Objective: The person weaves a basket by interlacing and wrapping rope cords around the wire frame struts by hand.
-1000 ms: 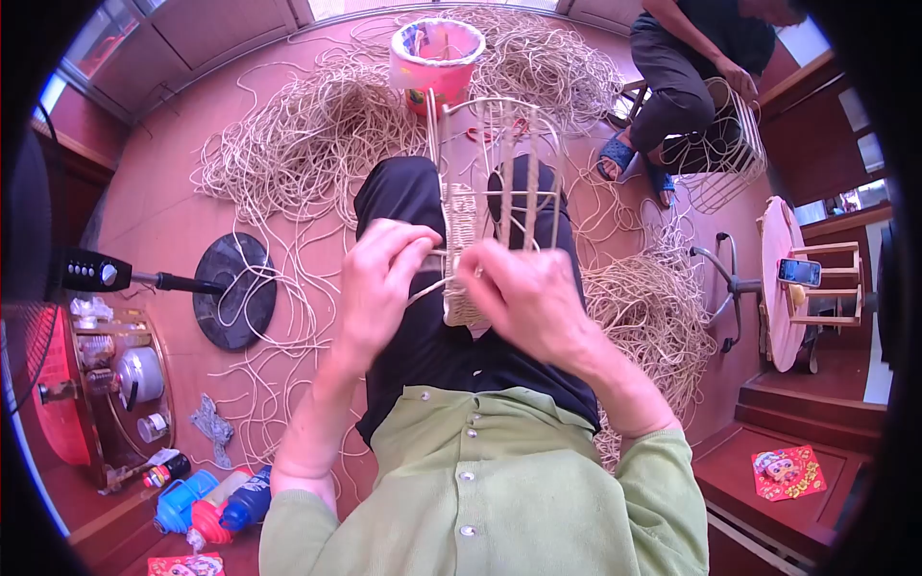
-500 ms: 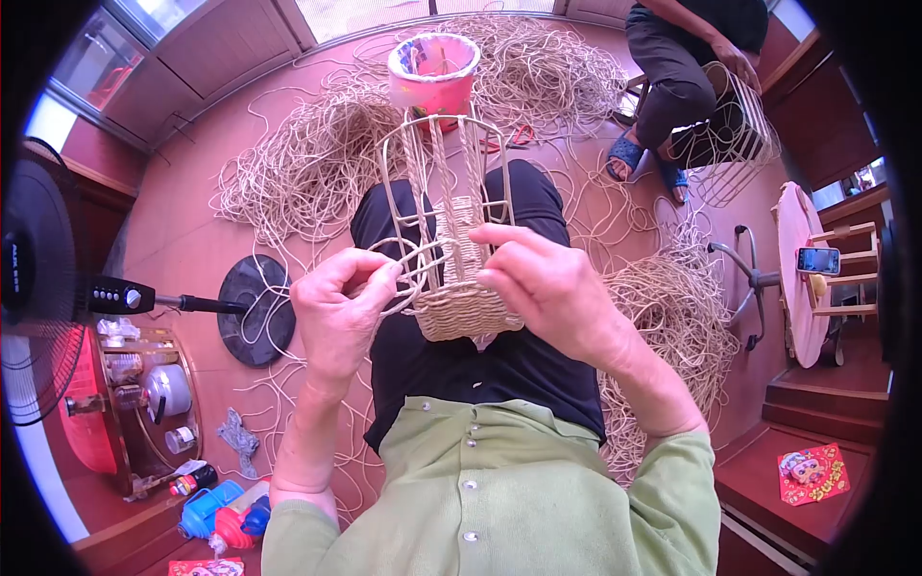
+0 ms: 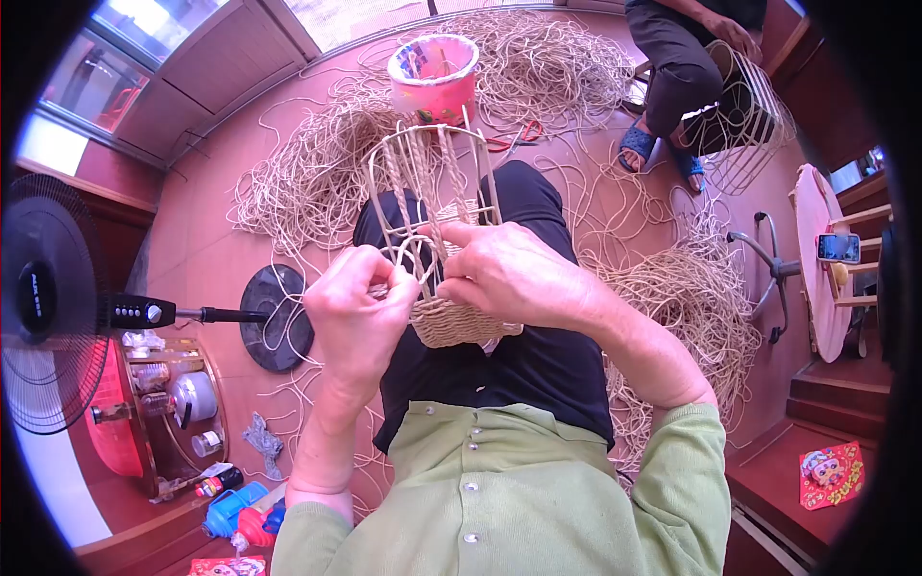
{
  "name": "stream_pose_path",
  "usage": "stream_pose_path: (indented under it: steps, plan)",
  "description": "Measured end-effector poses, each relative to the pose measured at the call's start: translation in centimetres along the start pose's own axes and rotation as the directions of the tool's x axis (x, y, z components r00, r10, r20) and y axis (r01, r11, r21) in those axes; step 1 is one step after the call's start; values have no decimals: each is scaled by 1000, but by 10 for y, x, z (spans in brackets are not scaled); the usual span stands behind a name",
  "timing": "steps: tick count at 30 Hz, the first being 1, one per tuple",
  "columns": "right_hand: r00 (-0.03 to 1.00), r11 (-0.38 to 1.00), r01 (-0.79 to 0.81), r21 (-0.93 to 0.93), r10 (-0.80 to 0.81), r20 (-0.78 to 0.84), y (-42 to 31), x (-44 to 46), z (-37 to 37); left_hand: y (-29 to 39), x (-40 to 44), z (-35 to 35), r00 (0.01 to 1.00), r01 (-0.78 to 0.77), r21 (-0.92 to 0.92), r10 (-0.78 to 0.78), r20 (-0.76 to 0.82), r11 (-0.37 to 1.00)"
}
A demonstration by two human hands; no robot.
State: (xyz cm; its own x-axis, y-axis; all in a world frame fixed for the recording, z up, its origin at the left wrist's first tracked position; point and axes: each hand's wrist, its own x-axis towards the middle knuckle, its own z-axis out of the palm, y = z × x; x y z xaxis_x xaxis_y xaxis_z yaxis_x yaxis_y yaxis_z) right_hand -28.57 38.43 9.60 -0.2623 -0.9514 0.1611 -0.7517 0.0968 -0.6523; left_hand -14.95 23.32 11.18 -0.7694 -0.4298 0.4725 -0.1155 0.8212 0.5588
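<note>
A half-woven basket (image 3: pixel 459 324) of beige cord rests on my lap, its closely woven end towards me and its bare frame bars stretching away. My left hand (image 3: pixel 360 302) is closed in a pinch on a looped beige cord (image 3: pixel 408 252) at the basket's left side. My right hand (image 3: pixel 514 274) lies over the basket's near right part, fingers bent around the frame bars, with the index finger reaching left towards the cord loop. The right fingertips partly cover the bars and weave.
Heaps of loose cord (image 3: pixel 672 317) lie around my legs. Ahead stand a pink bucket (image 3: pixel 437 101) and red-handled pliers (image 3: pixel 519 142). A fan (image 3: pixel 48 298) is at left. At upper right, a seated person's hand (image 3: pixel 735 36) touches another wire-like frame (image 3: pixel 749 134). A phone (image 3: pixel 838 248) stands at right.
My right hand has moved left across the basket, closer to my left hand. The basket has turned slightly, and the cord loop is drawn in smaller. The whole view has shifted a little.
</note>
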Motion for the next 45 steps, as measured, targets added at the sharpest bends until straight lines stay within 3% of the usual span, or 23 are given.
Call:
stream_pose_path:
  steps: [4,8,11,13,16,19,20,21,22,23,25,27,28,29,31,34,39,41,42,43,44,45]
  plan:
    - [999,999,-32,-9,32,21,1,-5,-1,9,-1,14,999,23,-28,-22,45,999]
    - [998,997,-14,70,18,-58,6,-14,1,14,5,-5,998,-24,80,19,62,997]
    - [998,999,1,50,2,-60,7,-13,3,12,14,-2,961,-250,208,215,174,946]
    - [999,999,2,37,0,-45,8,-9,4,10,19,10,940,-302,202,255,227,932]
    - [986,992,81,95,-66,-151,12,-10,13,5,25,20,898,-346,162,276,343,924]
    - [995,992,-90,-87,85,-56,3,-18,13,7,27,10,938,-141,14,129,321,990]
    - [980,992,-44,-120,19,-198,-8,-36,15,11,24,6,961,-228,44,218,169,973]
    - [980,999,33,7,-31,-196,-21,-58,10,18,17,1,943,-267,-72,276,188,961]
    - [935,910,292,293,-208,-288,-34,-80,-7,27,7,-7,924,-292,-187,327,198,938]
    - [912,792,375,481,-224,-343,-46,-98,-16,33,-3,-10,906,-307,-297,373,200,904]
    - [911,667,344,661,-67,-407,-50,-119,-25,41,-26,-2,843,-112,-640,414,343,760]
    - [897,698,321,640,-7,-441,-18,-117,-11,33,-23,5,900,-178,-521,353,257,834]
    - [895,772,227,594,76,-440,-4,-113,-4,35,-19,6,942,-96,-406,215,257,909]
    - [872,707,68,704,300,-386,-1,-105,7,37,-15,6,968,-6,-286,77,238,958]
    - [865,702,32,711,337,-372,22,-89,23,25,-10,7,979,53,-243,-2,205,969]
    - [924,545,30,838,305,-232,34,-73,28,21,-6,1,971,166,-168,-132,199,972]
    - [978,319,-31,947,203,-36,54,-54,44,27,-7,23,962,130,-102,-101,252,986]
    - [967,208,-107,972,248,54,54,-57,43,28,-8,37,975,71,-105,-47,218,992]
    - [946,113,-41,993,325,2,55,-64,46,36,-7,40,990,-44,-70,53,133,997]
    - [885,212,8,977,453,-105,52,-79,38,37,-12,38,987,-135,-62,140,81,989]
    - [800,147,63,987,583,-138,74,-107,28,37,-18,33,974,-222,-47,223,28,974]
    - [707,456,129,880,581,-404,122,-161,17,35,-27,25,952,-305,-23,304,-28,952]
